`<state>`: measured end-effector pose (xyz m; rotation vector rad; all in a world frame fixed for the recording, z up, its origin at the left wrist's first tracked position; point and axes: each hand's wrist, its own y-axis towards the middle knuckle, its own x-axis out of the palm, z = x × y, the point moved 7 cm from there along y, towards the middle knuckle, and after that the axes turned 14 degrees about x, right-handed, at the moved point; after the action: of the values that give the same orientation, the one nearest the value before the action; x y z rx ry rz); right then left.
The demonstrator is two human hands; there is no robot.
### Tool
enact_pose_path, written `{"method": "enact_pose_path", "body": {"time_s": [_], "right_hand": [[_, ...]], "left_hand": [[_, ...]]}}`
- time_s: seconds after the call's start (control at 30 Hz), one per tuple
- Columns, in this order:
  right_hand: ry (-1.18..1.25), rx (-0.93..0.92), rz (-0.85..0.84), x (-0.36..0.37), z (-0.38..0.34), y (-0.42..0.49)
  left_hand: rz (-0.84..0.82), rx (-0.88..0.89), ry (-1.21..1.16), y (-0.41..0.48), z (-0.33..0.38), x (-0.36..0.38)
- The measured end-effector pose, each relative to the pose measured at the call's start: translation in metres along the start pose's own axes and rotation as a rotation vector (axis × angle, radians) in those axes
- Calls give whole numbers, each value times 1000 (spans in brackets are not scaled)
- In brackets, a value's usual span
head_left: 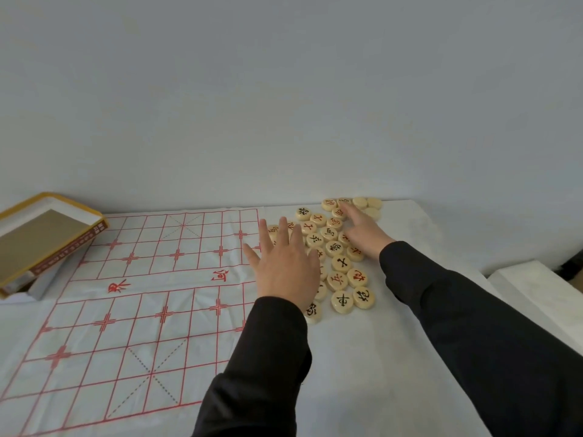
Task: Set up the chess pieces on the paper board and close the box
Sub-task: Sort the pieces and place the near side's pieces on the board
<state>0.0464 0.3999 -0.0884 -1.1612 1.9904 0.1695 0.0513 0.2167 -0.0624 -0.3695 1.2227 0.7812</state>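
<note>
A white paper board [142,294] with a red grid lies spread on the table, no pieces on it. To its right lies a heap of several round cream chess pieces [342,263] with black or red characters. My left hand [285,266] lies flat with spread fingers over the heap's left side, hiding some pieces. My right hand [362,231] reaches across the heap's far side, its straight forefinger touching a piece near the back. The open yellow-rimmed box [47,241] stands tilted at the board's far left corner.
A white table [378,357] runs up to a plain grey wall. Its right edge drops off beside a white block [542,288]. Both sleeves are black.
</note>
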Motion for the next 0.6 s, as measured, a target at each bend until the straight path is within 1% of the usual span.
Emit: {"method": "enact_pose_path", "body": {"time_s": [0.07,0.13,0.2,0.3,0.37,0.5,0.6], "right_hand": [[80,-23,-77,2,-1,-6],[117,-32,-119,1,-2,-11],[146,-39,-107,-6,-5,-10],[174,-51,-25,-22,-13,1],[102,-37,3,-26,-18,11],[-108,3,-4,-14,-23,24],[-196,-33,18,-5,-27,22]], "left_hand": [[-12,1,-30,1,-2,0],[-24,3,-38,0,-4,1],[-31,0,-28,-1,-7,3],[-43,-2,-22,-1,-11,6],[-48,-15,-29,0,-15,8],[-66,-31,-39,0,-20,13],[-91,-44,-41,1,-22,17]]}}
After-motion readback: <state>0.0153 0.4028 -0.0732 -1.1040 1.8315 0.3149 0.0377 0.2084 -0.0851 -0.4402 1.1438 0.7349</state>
